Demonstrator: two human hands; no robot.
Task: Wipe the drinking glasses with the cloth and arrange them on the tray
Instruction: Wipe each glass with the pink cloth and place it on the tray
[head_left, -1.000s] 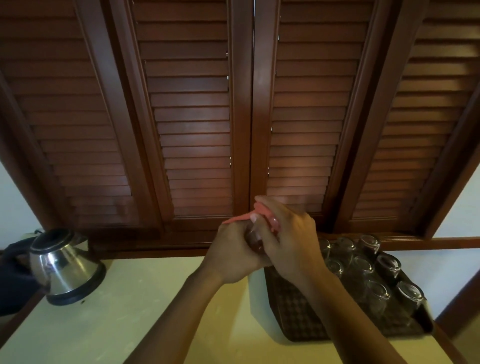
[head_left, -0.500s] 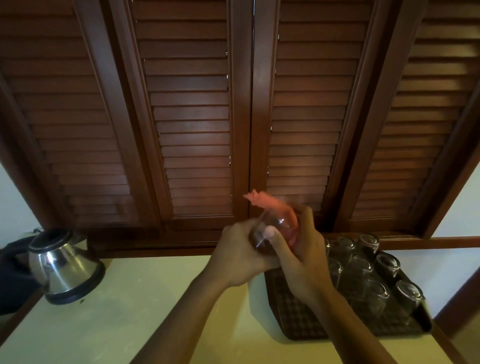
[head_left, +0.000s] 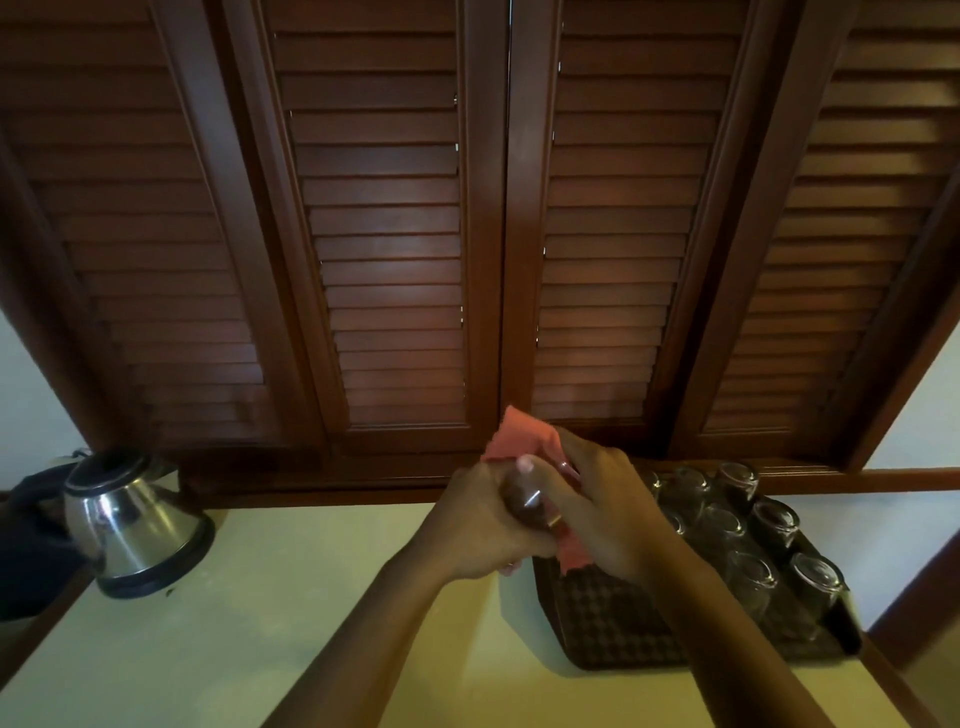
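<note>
Both forearms reach out over the bench (head_left: 260, 597) and meet above its far edge, just left of the tray (head_left: 613, 629). The left hand (head_left: 483, 525) is curled round a drinking glass (head_left: 524, 501), gripping it from the left with the glass lying roughly on its side. The right hand (head_left: 608, 514) closes over it from the right, its fingers pressing a pink cloth (head_left: 524, 436) against the glass; one corner of the cloth stands up above the knuckles and another hangs down below the right palm. Only a dark patch of the glass shows between the two hands.

One glass is held. On the tray I count about nine more glasses (head_left: 748, 519), upside down, in close rows along its far and right parts; some blur together, so the count is not sure. The near left part of the tray shows its dark checked surface bare.

One steel kettle (head_left: 130, 525) with a black lid and base stands far left on the bench, well apart from the hands. Four brown louvred shutters (head_left: 384, 234) fill the wall behind.
</note>
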